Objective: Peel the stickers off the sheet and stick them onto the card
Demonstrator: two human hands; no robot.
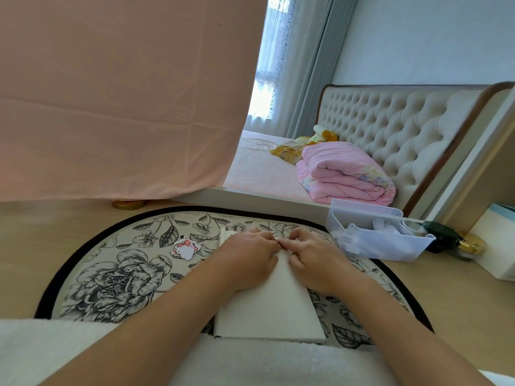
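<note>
1. Left hand (248, 256) and right hand (312, 254) meet fingertip to fingertip, fingers curled; can't tell whether they pinch anything.
2. Beneath them lies the white card (271, 310), its near part bare.
3. Left of the left hand, one cartoon sticker (184, 247) lies on the floral mat (111, 277). Early going, I'd say.

head cam | 1 view | faces forward-down | near tabletop (446, 288)

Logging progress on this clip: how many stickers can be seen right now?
1. A pink-and-white cartoon sticker lies on the floral mat, left of the left hand. More may be hidden under that hand and the right hand, both on the white card.
</note>
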